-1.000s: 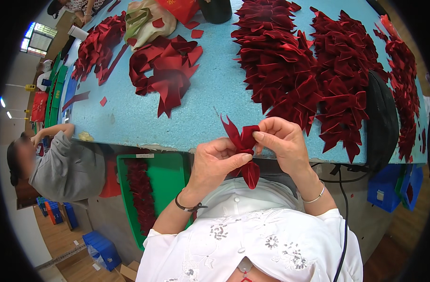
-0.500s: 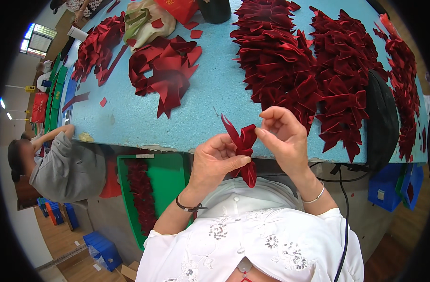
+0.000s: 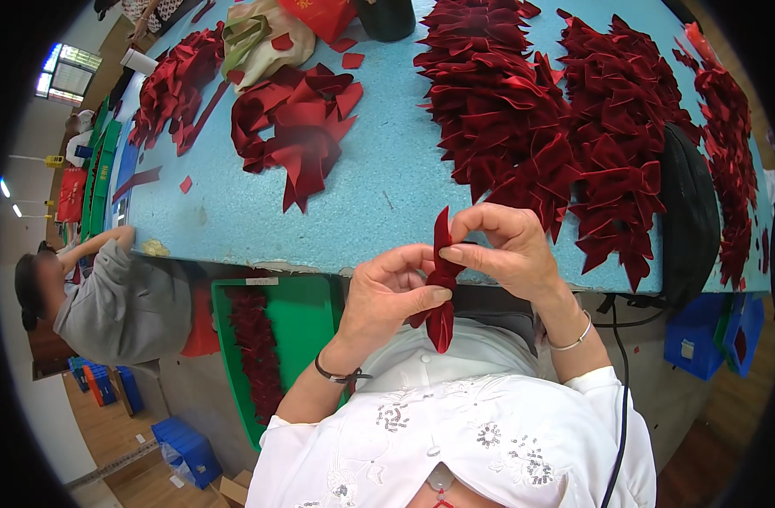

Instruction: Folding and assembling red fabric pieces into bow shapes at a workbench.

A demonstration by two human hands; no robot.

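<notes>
A dark red velvet ribbon bow (image 3: 441,320) is held in front of me, over the near edge of the blue table (image 3: 379,199). My left hand (image 3: 396,286) pinches it around its middle between thumb and fingers. On its upper part, the thumb and forefinger of my right hand (image 3: 508,254) are closed on the ribbon. One pointed end stands up above my fingers, and a loop hangs below the left thumb. Beyond my right hand lies a thick row of red bows (image 3: 498,110), with a second row of bows (image 3: 616,127) to its right.
Loose red ribbons (image 3: 298,127) and a ribbon heap (image 3: 177,80) lie on the left of the table. A green crate (image 3: 311,326) with red bows stands below my left arm. A black bag (image 3: 691,216) hangs at the right edge. A person in grey (image 3: 125,296) sits at left.
My right hand has moved left and closed on the upper ribbon. The bow has turned more upright, its top end now pointing straight up. My left hand keeps its pinch.
</notes>
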